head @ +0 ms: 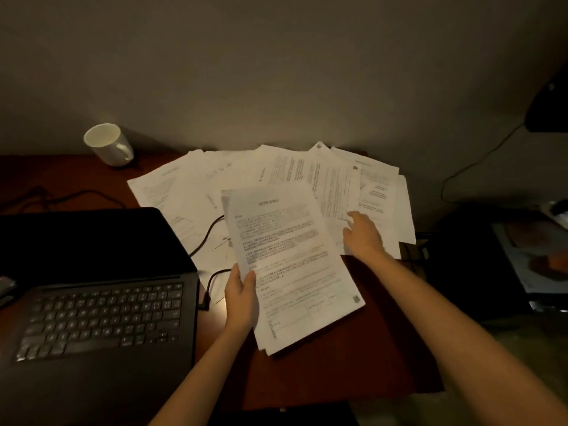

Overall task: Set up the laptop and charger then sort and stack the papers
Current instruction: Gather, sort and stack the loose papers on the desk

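Observation:
A black laptop [92, 302] stands open at the left of the reddish desk [353, 348], its screen dark. A black charger cable [209, 232] runs from its right side over the papers. My left hand [241, 302] grips a thin stack of printed sheets [292, 265] by its left edge, thumb on top, held above the desk. Behind it, loose papers [276, 170] lie fanned across the back of the desk. My right hand [364, 235] reaches over the right part of that spread, its fingertips touching a sheet [335, 195].
A white mug [109, 144] stands at the back left by the wall. Another cable [76, 196] trails behind the laptop. Right of the desk sit dark objects [479, 256] and a thin wire [473, 167] along the wall.

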The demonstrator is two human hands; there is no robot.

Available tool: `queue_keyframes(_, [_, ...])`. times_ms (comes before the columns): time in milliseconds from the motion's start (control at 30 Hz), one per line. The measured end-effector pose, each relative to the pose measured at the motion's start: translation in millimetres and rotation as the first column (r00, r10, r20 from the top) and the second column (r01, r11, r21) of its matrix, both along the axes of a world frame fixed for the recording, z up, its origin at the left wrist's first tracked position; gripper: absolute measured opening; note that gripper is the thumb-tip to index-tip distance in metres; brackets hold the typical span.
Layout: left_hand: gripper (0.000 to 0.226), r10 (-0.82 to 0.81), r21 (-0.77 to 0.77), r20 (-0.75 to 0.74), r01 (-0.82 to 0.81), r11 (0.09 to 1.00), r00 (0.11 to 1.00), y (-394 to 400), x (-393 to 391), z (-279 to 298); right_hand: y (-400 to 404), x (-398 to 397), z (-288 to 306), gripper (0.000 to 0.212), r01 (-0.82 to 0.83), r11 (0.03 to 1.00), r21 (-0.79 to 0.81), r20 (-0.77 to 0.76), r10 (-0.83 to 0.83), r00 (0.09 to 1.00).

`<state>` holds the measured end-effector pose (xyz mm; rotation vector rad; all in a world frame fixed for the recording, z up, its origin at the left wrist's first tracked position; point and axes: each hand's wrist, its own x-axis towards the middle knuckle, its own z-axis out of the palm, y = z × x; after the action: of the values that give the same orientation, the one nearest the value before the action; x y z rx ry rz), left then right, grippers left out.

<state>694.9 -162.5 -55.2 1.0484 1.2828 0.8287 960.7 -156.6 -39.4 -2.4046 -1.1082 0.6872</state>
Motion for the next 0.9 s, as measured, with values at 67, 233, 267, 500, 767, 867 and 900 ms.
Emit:
queue_keyframes(67, [0.024, 0.043, 0.091, -0.020, -0.041, 0.995, 0.999, 14.0, 7.0, -8.5, 14.8, 13.5, -15.0, 0.051, -0.116, 0.991, -0.064, 0.058, 0.120, 0.991])
queue_keyframes(233, [0.023, 0.120, 0.244, 0.015, -0.120, 0.962, 0.993, 25.1, 29.1, -36.0, 11.6, 31.5, -57.9, 0.052, -0.276, 0.945, -0.174, 0.317, 0.320, 0.893])
queue_keyframes(267, [0.022, 0.133, 0.270, 0.026, -0.135, 0.954, 0.991, 25.0, 31.5, -40.5, 6.8, 29.6, -64.3, 0.052, -0.266, 0.949, -0.169, 0.390, 0.312, 0.866])
queue_keyframes(500, [0.026, 0.081, 0.364, 0.017, -0.082, 0.928, 0.997, 26.3, 17.3, -58.9, -49.0, 2.7, -68.7, 0.052, -0.175, 0.968, -0.178, 0.704, 0.249, 0.665])
queue_keyframes(767, [0.036, -0.044, 0.408, -0.014, 0.046, 0.912, 0.999, -0.4, -14.6, -55.1, -134.6, -61.7, -65.3, 0.054, -0.097, 0.993, 0.068, 0.454, 0.056, 0.889])
queue_keyframes(867, [0.037, -0.085, 0.407, -0.044, 0.096, 0.909, 0.995, -9.5, -20.8, -52.1, -163.9, -84.0, -61.6, 0.059, -0.058, 0.997, 0.059, 0.447, 0.026, 0.894])
queue_keyframes(900, [0.037, -0.105, 0.404, -0.056, 0.118, 0.907, 0.993, -11.7, -23.3, -51.9, -170.6, -88.6, -58.0, 0.059, -0.040, 0.998, 0.039, 0.447, 0.018, 0.894])
